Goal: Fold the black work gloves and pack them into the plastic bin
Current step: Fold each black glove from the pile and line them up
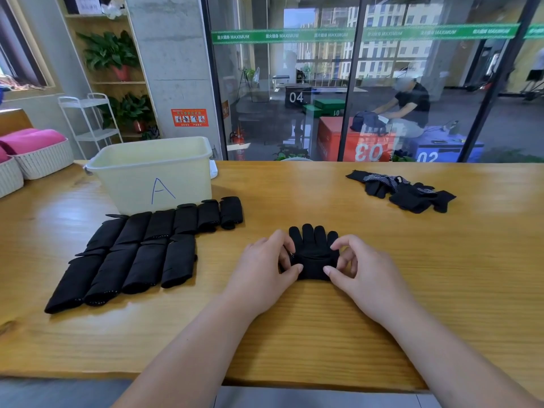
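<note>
A black work glove pair (312, 248) lies on the wooden table (294, 319) in front of me, fingers pointing away, its cuff end turned up into a fold. My left hand (266, 269) pinches the fold's left side. On the right side, my right hand (360, 269) pinches it with thumb and fingers. Several folded black gloves (138, 251) lie in two rows at the left. Behind them stands the pale plastic bin (153, 172) marked "A". A loose heap of unfolded gloves (403, 191) lies at the far right.
White woven baskets (38, 160) with pink cloth stand at the table's left end. A glass wall runs behind the table's far edge; a person sits beyond it. Bare tabletop lies between the glove in my hands and the loose heap.
</note>
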Demonstrator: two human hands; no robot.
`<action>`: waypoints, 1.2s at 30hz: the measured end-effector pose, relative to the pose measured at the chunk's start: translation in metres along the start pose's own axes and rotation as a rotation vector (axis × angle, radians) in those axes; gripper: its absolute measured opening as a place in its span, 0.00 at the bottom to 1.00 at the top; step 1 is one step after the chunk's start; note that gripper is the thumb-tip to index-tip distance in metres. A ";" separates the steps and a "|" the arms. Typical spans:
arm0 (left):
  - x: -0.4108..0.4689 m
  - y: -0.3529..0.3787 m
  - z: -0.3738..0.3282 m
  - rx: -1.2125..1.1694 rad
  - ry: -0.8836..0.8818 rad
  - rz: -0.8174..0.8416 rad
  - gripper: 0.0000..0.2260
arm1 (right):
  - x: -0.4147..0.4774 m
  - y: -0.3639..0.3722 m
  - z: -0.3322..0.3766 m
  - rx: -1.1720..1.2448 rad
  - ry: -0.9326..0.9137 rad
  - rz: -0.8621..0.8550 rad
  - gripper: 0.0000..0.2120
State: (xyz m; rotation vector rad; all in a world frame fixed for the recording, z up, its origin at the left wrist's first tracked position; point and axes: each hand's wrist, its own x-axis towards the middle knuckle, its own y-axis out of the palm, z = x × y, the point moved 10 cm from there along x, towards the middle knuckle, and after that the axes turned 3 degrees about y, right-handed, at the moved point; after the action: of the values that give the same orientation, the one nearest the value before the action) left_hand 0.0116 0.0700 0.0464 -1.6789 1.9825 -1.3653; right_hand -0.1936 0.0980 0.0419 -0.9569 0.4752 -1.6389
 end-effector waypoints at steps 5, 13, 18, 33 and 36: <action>0.003 0.001 -0.011 0.136 0.167 -0.041 0.02 | -0.004 -0.004 0.017 -0.224 -0.183 -0.070 0.07; 0.001 0.007 -0.009 0.228 0.219 0.029 0.11 | -0.007 0.005 0.019 -0.319 -0.246 -0.007 0.14; -0.001 0.008 -0.007 0.261 0.218 0.082 0.18 | -0.008 0.007 0.015 -0.325 -0.229 0.093 0.20; -0.003 -0.001 0.005 0.066 0.078 0.045 0.17 | -0.002 0.004 0.008 -0.204 -0.140 0.084 0.14; -0.003 -0.002 0.005 0.037 0.056 0.044 0.19 | -0.001 0.002 -0.003 -0.082 -0.046 0.104 0.12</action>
State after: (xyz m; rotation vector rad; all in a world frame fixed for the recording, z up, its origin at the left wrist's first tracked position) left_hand 0.0168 0.0700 0.0437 -1.5885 1.9984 -1.4403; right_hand -0.1942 0.0976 0.0383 -1.0117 0.5554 -1.5104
